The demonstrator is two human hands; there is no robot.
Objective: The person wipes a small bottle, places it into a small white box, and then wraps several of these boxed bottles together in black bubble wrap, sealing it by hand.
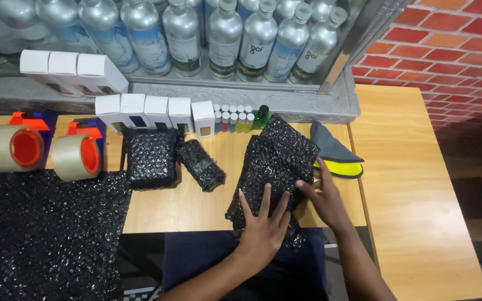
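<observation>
Pressing flat on a black bubble-wrap bundle (277, 167), both hands (263, 226) stay untaped work; two wrapped parcels (152, 159) lie at 9 o'clock.

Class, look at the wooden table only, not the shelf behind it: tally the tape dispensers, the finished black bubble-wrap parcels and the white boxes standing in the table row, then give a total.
Tape dispensers: 2
Finished black bubble-wrap parcels: 2
White boxes in the table row: 5
Total: 9
</observation>
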